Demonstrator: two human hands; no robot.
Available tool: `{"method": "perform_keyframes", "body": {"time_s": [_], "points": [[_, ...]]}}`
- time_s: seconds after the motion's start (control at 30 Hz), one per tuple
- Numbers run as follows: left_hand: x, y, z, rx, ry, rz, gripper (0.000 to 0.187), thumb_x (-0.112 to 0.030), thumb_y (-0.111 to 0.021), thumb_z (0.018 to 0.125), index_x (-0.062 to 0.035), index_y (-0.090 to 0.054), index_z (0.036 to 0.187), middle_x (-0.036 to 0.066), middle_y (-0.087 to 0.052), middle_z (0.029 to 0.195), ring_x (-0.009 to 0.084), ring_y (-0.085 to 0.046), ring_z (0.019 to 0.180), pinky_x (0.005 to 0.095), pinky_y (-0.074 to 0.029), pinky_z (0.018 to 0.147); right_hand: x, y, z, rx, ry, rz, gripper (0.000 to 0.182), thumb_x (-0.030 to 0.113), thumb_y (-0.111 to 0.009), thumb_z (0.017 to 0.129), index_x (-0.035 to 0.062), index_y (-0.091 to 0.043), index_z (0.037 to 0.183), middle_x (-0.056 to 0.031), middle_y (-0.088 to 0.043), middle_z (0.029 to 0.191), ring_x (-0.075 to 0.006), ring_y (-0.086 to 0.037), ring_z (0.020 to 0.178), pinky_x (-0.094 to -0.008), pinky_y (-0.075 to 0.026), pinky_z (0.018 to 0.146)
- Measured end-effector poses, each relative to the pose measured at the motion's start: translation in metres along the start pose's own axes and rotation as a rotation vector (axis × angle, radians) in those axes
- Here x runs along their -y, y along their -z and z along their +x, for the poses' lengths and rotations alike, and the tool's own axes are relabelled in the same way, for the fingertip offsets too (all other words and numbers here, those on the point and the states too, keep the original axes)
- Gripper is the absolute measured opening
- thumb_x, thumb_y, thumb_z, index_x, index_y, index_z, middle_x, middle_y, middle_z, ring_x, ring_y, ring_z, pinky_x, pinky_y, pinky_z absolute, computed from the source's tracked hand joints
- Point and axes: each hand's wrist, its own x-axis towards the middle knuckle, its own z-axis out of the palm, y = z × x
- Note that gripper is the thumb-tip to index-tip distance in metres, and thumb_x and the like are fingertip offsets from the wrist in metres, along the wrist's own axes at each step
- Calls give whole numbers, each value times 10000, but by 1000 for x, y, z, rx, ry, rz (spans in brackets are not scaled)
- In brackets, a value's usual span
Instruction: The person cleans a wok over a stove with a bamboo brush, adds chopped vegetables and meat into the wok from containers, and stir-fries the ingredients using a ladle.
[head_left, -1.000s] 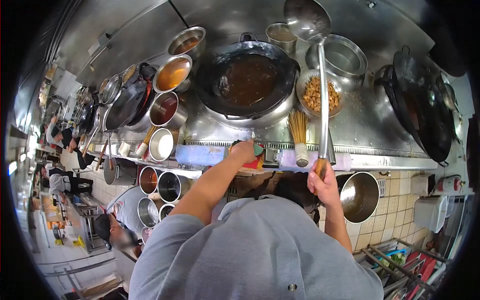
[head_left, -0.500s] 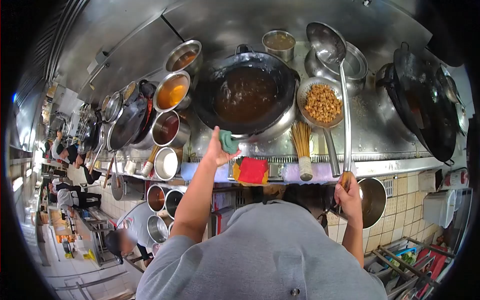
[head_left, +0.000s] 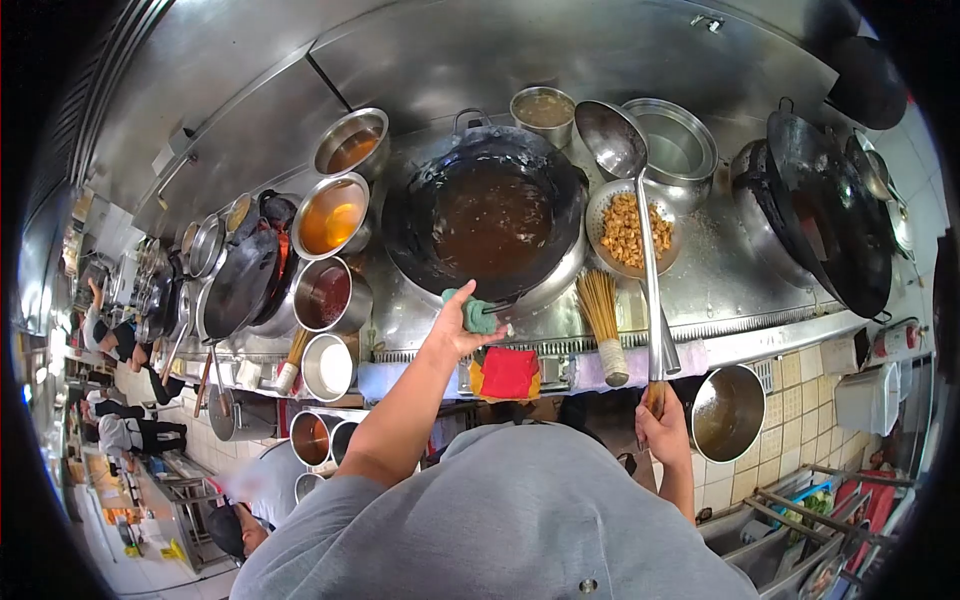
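Note:
My left hand [head_left: 462, 325] holds a folded green cloth [head_left: 482, 317] against the near edge of a large black wok [head_left: 408, 222], thumb on one side and fingers on the other. Dark brown liquid with some froth fills the wok's bottom. In my right hand [head_left: 665, 425] is the wooden end of a long metal ladle [head_left: 612, 140]. Its bowl hangs beyond the wok's right side, near a steel pot [head_left: 705, 150], and I see nothing in it. The shaft crosses above a perforated strainer [head_left: 610, 262] holding browned fried pieces [head_left: 622, 225].
A bamboo brush [head_left: 600, 315] and a red cloth [head_left: 510, 372] lie along the front ledge. Steel pots of liquid [head_left: 330, 215] line the wok's left. More woks [head_left: 830, 220] stand at right. A pot [head_left: 727, 415] sits below by my right hand. Other people [head_left: 145, 425] are at left.
The ladle has swung left and nearer, so its shaft now crosses the fried pieces. My left hand stays at the wok's edge with the cloth. The whole view has shifted slightly.

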Motion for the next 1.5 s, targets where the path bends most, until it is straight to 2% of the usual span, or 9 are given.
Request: {"method": "perform_keyframes", "body": {"time_s": [0.07,0.2,0.23,0.27,0.33,0.43,0.83,1.27,1.5], "points": [[6,0,5,82,-71,-16,501,-345,-656,833,-29,-483,1181,216,-518,1103,401,-510,1075,626,-420,934,0,-3,-2,-16,-8,26,137,9,-541,876,52,-430,944,5,-437,649,-72,-427,461,-221,-368,419],[3,6,26,100,61,-73,376,-162,-606,809,-22,-494,1139,203,-554,1058,370,-577,959,530,-480,924,6,-10,-2,-9,-13,27,134,4,-539,874,54,-432,939,4,-437,639,-75,-425,458,-222,-366,416],[7,4,27,94,10,-104,279,-111,-578,775,-46,-518,1039,154,-566,930,311,-586,864,451,-524,851,7,-12,-1,-5,-11,54,136,2,-541,873,55,-433,935,4,-436,634,-75,-423,456,-222,-365,414],[10,3,27,100,7,-110,279,-111,-578,775,-46,-518,1039,154,-566,930,311,-586,864,451,-524,851,8,-13,0,-1,-10,82,137,1,-544,871,57,-434,931,4,-435,628,-76,-422,454,-222,-363,412],[17,1,25,11,-145,-163,138,-124,-572,759,-78,-515,876,81,-539,776,247,-552,695,396,-527,663,12,-15,1,-14,-7,84,137,-1,-546,869,61,-434,917,6,-435,617,-74,-420,448,-219,-359,407],[28,-5,15,-14,-251,-176,101,-139,-581,762,-118,-506,826,45,-545,762,202,-532,647,348,-489,594,14,-12,2,-29,6,63,130,-5,-538,868,63,-433,903,10,-439,610,-72,-418,438,-216,-354,401],[-4,-18,-16,57,-334,-291,125,-218,-604,783,-132,-528,833,22,-533,753,167,-525,648,310,-465,551,33,-9,6,-82,79,-6,119,18,-541,877,61,-436,915,10,-446,619,-67,-416,456,-217,-352,405],[-169,6,-28,84,-557,-364,124,-193,-586,785,-102,-509,819,44,-533,752,172,-531,639,278,-472,498,26,-28,18,-148,73,70,116,30,-534,866,66,-436,916,1,-440,610,-78,-419,450,-213,-351,401],[-275,59,-49,-182,-784,-215,114,-202,-606,770,-161,-550,861,-7,-558,824,169,-536,730,329,-430,591,14,-39,19,-186,60,89,121,27,-532,849,58,-434,913,-2,-439,619,-82,-421,444,-215,-355,400]]}}
